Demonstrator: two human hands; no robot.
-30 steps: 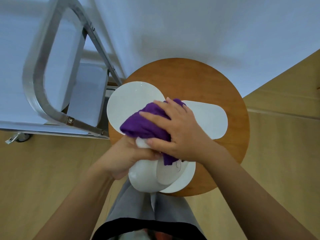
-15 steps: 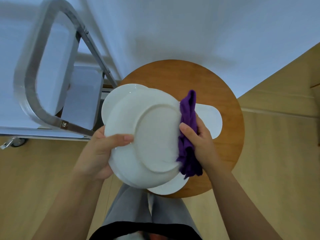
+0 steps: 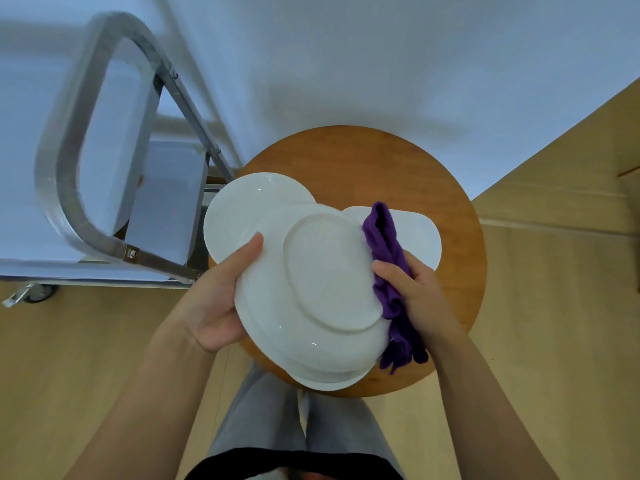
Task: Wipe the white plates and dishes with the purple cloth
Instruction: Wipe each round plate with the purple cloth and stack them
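Now flipped bottom-up, dish (image 3: 311,299) held tilted above tabletop (image 3: 398,168). Left hand (image 3: 211,299) gripping the left rim, right hand (image 3: 412,292) pinching purple cloth (image 3: 388,258) against the right rim. Probably stiff, smooth, breakable: best gripped at opposite rims.

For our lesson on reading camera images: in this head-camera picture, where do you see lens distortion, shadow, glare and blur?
Head view: wide-angle bending curves the metal frame at left; soft, even light throws a faint shadow on the white wall above the round wooden table; small glints only on the held plate; slight blur along its upper rim, while the purple cloth stays sharp.
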